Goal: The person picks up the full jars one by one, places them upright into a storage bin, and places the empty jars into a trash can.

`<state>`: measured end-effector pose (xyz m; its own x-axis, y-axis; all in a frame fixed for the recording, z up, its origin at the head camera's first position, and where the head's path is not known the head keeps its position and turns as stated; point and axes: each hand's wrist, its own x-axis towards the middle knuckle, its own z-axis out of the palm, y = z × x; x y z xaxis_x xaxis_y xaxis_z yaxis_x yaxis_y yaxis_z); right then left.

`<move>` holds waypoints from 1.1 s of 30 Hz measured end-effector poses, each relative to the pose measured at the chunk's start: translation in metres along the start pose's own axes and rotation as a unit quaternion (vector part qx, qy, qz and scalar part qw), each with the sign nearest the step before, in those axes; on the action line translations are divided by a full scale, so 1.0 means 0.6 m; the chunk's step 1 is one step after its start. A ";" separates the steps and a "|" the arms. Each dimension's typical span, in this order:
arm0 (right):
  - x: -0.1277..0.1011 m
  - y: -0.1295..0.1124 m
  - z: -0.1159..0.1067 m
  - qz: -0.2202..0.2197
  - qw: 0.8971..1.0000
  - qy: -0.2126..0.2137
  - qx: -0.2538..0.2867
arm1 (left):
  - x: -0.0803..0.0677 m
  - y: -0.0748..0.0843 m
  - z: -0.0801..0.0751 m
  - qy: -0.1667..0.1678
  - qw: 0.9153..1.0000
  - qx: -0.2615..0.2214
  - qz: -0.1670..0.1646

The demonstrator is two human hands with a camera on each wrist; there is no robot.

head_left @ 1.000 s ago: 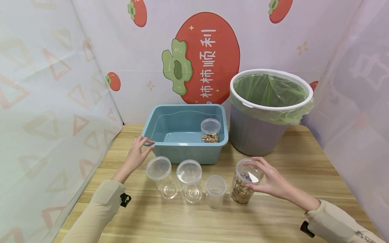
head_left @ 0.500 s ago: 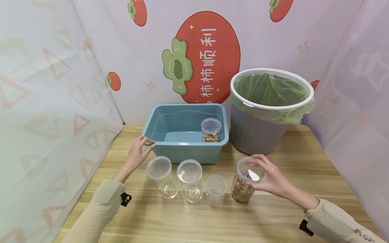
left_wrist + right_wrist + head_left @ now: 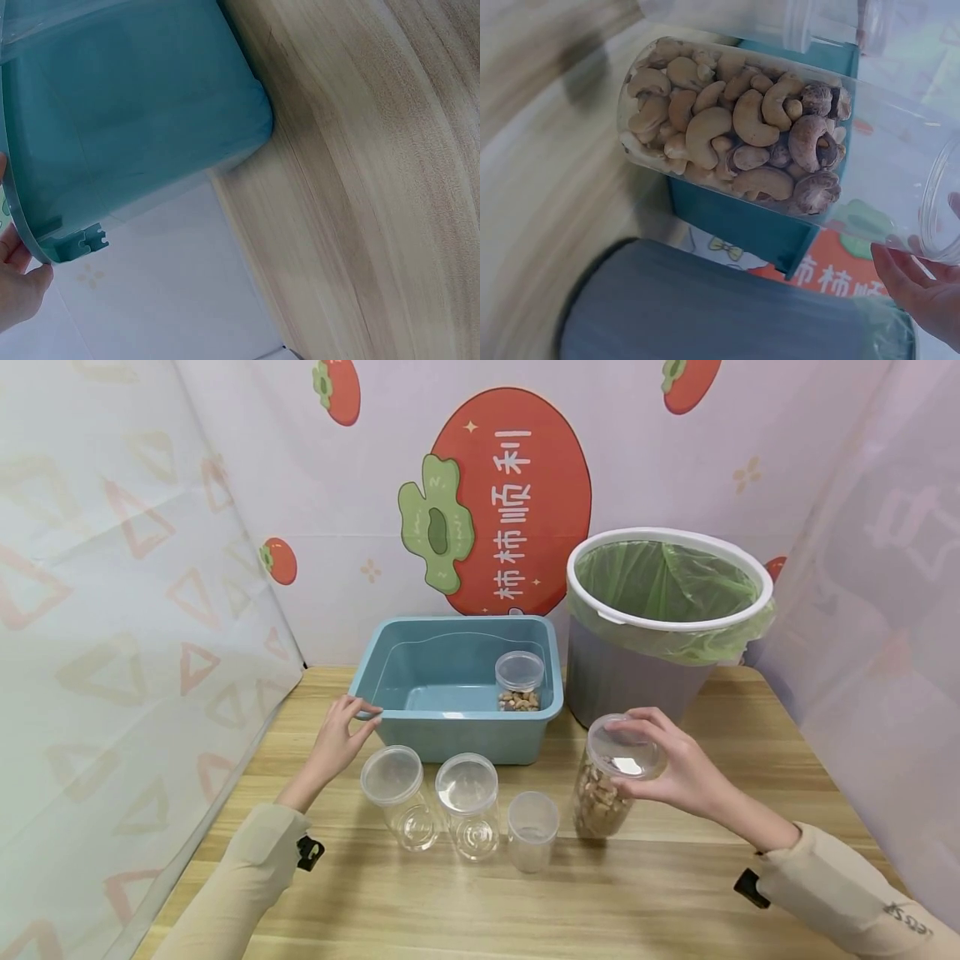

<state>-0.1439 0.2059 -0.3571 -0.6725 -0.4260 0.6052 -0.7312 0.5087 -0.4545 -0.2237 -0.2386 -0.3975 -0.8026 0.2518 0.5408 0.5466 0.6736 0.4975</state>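
My right hand (image 3: 675, 764) grips a clear jar of nuts (image 3: 602, 793) around its lid, fingers and thumb on opposite sides. In the right wrist view the jar (image 3: 735, 124) shows cashews and other nuts filling its lower part, and its base is off the wood. My left hand (image 3: 341, 739) pinches the near left rim of the blue plastic basin (image 3: 457, 739); the left wrist view shows thumb and fingertips at that rim. Inside the basin, at its right end, stands a shorter lidded jar (image 3: 519, 681) with nuts in it.
Two empty clear lidded jars (image 3: 401, 797) (image 3: 468, 806) and a smaller frosted one (image 3: 532, 831) stand in a row before the basin. A grey trash bin (image 3: 637, 681) with a green liner is at the back right. Printed cloth (image 3: 337, 585) hangs behind the wooden table (image 3: 450, 918).
My right hand has raised the jar of nuts from the table and moved it slightly away from me. The left hand stays at the basin rim.
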 end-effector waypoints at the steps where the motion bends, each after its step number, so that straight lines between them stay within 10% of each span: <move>1: 0.004 -0.001 -0.002 -0.003 1.000 0.002 -0.001 | 0.000 0.000 0.000 0.000 1.000 0.000 0.000; 33: 0.149 -0.035 -0.023 -0.053 0.998 0.045 0.013 | 0.001 -0.004 0.000 -0.002 1.000 -0.002 -0.003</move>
<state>-0.1870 0.1674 -0.2847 -0.5794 -0.4072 0.7061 -0.8010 0.4448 -0.4008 -0.2253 -0.2400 -0.3986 -0.8074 0.2506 0.5342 0.5423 0.6720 0.5044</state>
